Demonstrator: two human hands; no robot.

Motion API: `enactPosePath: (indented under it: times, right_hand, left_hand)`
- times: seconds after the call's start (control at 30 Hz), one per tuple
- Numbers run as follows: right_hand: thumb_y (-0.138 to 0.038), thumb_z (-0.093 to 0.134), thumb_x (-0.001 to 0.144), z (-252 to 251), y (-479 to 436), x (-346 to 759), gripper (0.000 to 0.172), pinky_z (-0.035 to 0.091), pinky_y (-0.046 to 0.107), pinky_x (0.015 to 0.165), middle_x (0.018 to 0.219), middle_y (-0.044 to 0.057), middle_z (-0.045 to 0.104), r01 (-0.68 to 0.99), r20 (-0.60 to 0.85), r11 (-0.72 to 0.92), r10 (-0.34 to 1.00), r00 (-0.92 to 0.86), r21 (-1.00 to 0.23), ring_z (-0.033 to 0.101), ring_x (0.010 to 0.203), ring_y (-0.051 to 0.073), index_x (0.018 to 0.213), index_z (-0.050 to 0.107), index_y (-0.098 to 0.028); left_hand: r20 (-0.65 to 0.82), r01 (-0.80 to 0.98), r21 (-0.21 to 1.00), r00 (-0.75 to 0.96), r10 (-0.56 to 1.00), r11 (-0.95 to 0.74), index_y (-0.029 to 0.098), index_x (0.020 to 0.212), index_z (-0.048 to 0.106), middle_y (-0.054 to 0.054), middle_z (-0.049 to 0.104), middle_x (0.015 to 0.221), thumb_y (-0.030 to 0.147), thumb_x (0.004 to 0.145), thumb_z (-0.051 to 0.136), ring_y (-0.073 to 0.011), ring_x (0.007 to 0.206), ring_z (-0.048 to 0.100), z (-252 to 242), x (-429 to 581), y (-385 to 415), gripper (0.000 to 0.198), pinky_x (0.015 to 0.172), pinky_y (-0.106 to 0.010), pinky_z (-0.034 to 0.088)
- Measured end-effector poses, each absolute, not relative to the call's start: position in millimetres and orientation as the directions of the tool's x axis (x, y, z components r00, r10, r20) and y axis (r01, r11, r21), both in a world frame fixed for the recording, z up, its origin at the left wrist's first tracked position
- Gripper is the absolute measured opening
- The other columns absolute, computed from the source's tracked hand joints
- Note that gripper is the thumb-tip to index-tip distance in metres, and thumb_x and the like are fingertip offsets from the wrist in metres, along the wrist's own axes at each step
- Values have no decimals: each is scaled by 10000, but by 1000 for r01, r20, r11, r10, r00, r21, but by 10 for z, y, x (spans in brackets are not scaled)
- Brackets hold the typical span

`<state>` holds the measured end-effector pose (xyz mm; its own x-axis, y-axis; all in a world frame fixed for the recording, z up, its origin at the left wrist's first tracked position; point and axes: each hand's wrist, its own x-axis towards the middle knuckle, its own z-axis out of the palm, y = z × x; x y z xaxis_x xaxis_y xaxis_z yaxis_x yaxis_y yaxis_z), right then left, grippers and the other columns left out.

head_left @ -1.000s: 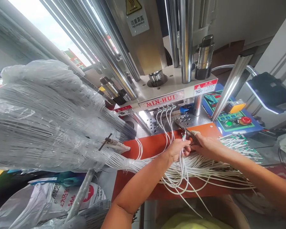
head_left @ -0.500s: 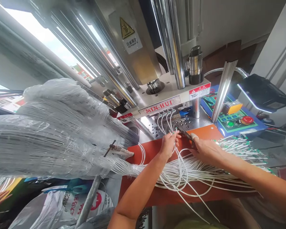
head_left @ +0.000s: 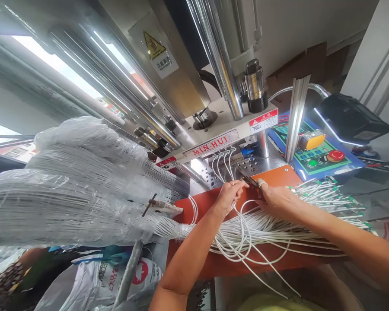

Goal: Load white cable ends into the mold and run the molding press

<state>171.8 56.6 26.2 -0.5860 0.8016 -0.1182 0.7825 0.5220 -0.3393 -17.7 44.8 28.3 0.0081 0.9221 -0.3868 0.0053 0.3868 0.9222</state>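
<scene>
My left hand (head_left: pixel 228 196) is closed on thin white cables (head_left: pixel 243 229) in front of the press. The cable ends at its fingertips are too small to make out. Close by on the right, my right hand (head_left: pixel 274 198) grips a dark tool that looks like pliers (head_left: pixel 251 180), its jaws pointing at the left fingertips. A pale wrap covers one finger of that hand. Behind both hands, several white leads (head_left: pixel 227 167) run up to small green-tipped pieces in the press mould (head_left: pixel 236 160). Looped cables lie in a thick bundle below the hands.
The press plate (head_left: pixel 214 144) reads MIN-HUI, with steel columns above it. On the right are a control panel (head_left: pixel 320 160) with a red button and a black lamp (head_left: pixel 353 119). Plastic-wrapped cables (head_left: pixel 68 198) fill the left. A red-orange board (head_left: pixel 210 198) lies under the hands.
Left fingertips have moved slightly right, meeting the pliers' jaws. The camera view has shifted a little. At lower left, another person's hand has gone from view and a patterned sleeve now shows.
</scene>
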Motion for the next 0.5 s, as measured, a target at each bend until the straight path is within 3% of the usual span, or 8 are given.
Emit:
enactPosePath:
  times: [0.2,0.5]
  right_hand:
    - [-385,434,920,306,603,1727,333,326,301,560,855,128,703,793,-206,501,784,-585,-346,685,785,309,1141,417,-137]
    - [-412,433,912,287,634,1766,404,322,314,560,875,121,701,771,-202,504,770,-605,-389,680,788,322,1207,377,-141]
  left_hand:
    - [-498,237,857,151,854,458,159,558,512,65,338,491,275,674,539,-43,415,253,338,-158,419,166,420,-225,137]
    - [-627,313,775,273,729,549,149,560,522,84,279,462,274,641,555,-29,382,191,336,-75,631,153,414,-220,66]
